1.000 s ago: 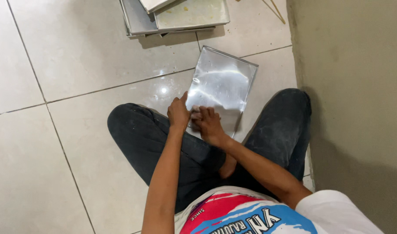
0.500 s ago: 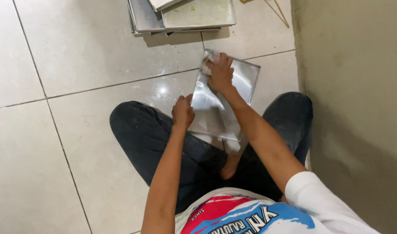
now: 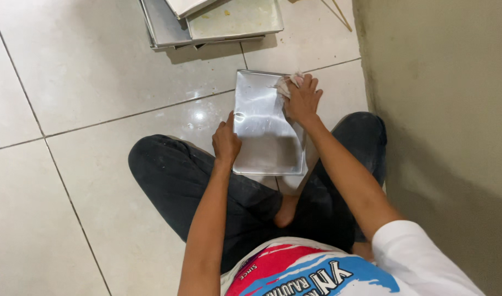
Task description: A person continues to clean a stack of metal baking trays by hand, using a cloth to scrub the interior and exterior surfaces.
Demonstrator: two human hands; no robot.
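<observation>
A shiny rectangular metal tray [image 3: 262, 137] lies on the tiled floor in front of my crossed legs. My left hand [image 3: 226, 142] grips its left edge near the lower corner. My right hand [image 3: 301, 100] presses a crumpled whitish cloth [image 3: 286, 84] against the tray's upper right corner, fingers closed over the cloth. The tray's inner surface reflects light and looks bare.
A stack of similar metal trays [image 3: 212, 24] sits on the floor at the top of the view, the upper one smeared with yellowish residue. A plain wall [image 3: 443, 109] rises close on the right. Pale floor tiles [image 3: 70, 109] spread to the left.
My right hand slid with the cloth from the tray's near edge up to its far right corner. The left hand stayed on the tray's left edge.
</observation>
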